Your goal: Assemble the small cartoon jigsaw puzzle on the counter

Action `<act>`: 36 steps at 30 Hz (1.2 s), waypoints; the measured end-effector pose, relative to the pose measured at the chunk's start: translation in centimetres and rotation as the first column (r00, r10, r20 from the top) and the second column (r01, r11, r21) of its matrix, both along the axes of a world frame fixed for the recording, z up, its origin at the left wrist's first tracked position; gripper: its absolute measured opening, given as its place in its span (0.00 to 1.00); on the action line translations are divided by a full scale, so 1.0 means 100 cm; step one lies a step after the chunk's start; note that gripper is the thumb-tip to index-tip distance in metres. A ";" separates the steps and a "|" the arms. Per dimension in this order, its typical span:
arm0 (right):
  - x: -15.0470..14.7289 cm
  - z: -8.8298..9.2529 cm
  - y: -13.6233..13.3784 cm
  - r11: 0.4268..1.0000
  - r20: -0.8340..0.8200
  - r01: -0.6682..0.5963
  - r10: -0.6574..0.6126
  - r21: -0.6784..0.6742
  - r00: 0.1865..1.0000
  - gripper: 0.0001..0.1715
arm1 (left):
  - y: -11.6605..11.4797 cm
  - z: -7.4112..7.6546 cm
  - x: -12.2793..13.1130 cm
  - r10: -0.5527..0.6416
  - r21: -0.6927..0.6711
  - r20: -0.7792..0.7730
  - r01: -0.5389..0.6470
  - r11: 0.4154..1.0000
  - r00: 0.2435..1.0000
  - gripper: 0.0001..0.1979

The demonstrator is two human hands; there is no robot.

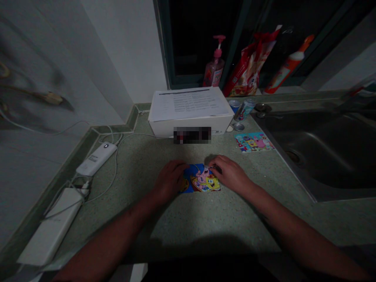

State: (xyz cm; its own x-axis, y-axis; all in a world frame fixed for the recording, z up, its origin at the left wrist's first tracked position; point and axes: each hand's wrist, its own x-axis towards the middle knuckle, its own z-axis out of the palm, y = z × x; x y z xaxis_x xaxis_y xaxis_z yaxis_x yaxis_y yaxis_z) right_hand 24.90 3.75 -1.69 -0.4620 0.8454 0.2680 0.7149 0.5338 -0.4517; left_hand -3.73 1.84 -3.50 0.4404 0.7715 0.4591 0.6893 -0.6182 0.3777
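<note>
The blue rectangular SpongeBob card (202, 182) lay crosswise on the speckled green stone bench (164, 231), near a steel sink (323, 156); the left hand (169, 181) and right hand (230, 174) held its short ends in narrow grips.

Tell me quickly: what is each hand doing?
Left hand: half closed on the cartoon card, hold unclear.
Right hand: half closed on its top edge, hold unclear.
</note>
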 end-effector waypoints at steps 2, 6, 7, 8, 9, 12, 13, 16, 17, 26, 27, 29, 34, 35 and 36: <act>0.000 -0.001 0.000 1.000 0.004 0.008 -0.008 0.001 1.000 0.06 | 0.000 0.000 0.000 0.000 -0.013 0.002 0.000 1.000 1.000 0.16; 0.000 -0.003 0.000 1.000 0.013 0.017 -0.017 0.002 1.000 0.10 | 0.002 -0.001 0.000 0.038 -0.059 -0.014 -0.039 0.997 0.999 0.16; 0.000 -0.003 0.000 1.000 0.014 0.019 -0.019 0.003 1.000 0.11 | 0.003 0.000 0.000 0.048 -0.074 -0.023 -0.050 0.996 0.999 0.17; -0.001 -0.003 0.000 1.000 0.014 0.023 -0.023 0.003 1.000 0.12 | 0.003 0.000 0.001 0.058 -0.091 -0.032 -0.060 0.994 0.998 0.17; -0.001 -0.002 0.000 1.000 0.014 0.027 -0.027 0.003 1.000 0.13 | 0.004 0.001 0.001 0.067 -0.108 -0.040 -0.071 0.992 0.997 0.17; -0.002 -0.002 0.001 0.999 0.016 0.041 -0.041 0.000 0.999 0.14 | 0.006 0.003 0.002 0.073 -0.148 -0.047 -0.079 0.986 0.996 0.17; -0.002 -0.002 0.001 0.999 0.018 0.045 -0.045 0.000 0.999 0.14 | 0.006 0.003 0.002 0.071 -0.155 -0.044 -0.077 0.985 0.997 0.17; -0.002 -0.004 0.002 0.998 0.020 0.060 -0.061 0.008 0.998 0.15 | 0.006 0.004 0.002 0.067 -0.157 -0.027 -0.070 0.985 0.997 0.18; -0.002 -0.004 0.002 0.998 0.019 0.065 -0.065 0.012 0.998 0.15 | 0.005 0.004 0.002 0.069 -0.156 -0.023 -0.072 0.985 0.997 0.18; -0.013 0.000 0.001 0.997 -0.016 -0.048 0.049 0.058 0.999 0.15 | 0.006 0.004 0.004 0.056 -0.139 -0.083 -0.067 0.988 0.995 0.16; -0.016 0.000 0.000 0.995 -0.012 -0.083 0.083 0.054 0.996 0.15 | 0.006 0.004 0.005 0.042 -0.137 -0.099 -0.055 0.989 0.994 0.16; -0.021 -0.001 -0.001 0.991 0.002 -0.126 0.126 0.037 0.992 0.16 | 0.005 0.004 0.005 0.025 -0.142 -0.127 -0.044 0.989 0.992 0.16; -0.028 -0.003 -0.002 0.993 0.026 -0.117 0.117 0.014 0.993 0.16 | 0.005 0.004 0.006 0.028 -0.148 -0.161 -0.053 0.988 0.987 0.17; -0.028 -0.003 -0.002 0.993 0.023 -0.114 0.113 0.009 0.993 0.16 | 0.005 0.004 0.007 0.026 -0.144 -0.157 -0.049 0.988 0.987 0.17; -0.028 -0.003 -0.001 0.994 0.017 -0.109 0.109 0.004 0.994 0.17 | 0.005 0.004 0.007 0.021 -0.139 -0.150 -0.042 0.989 0.989 0.16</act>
State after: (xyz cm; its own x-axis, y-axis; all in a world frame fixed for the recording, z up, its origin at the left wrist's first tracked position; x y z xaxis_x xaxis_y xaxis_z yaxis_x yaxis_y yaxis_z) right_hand 22.06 3.61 -1.95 -0.5561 0.7884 0.2631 0.6595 0.6112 -0.4376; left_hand -3.01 2.31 -3.07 0.4700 0.8382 0.2765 0.7620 -0.5434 0.3523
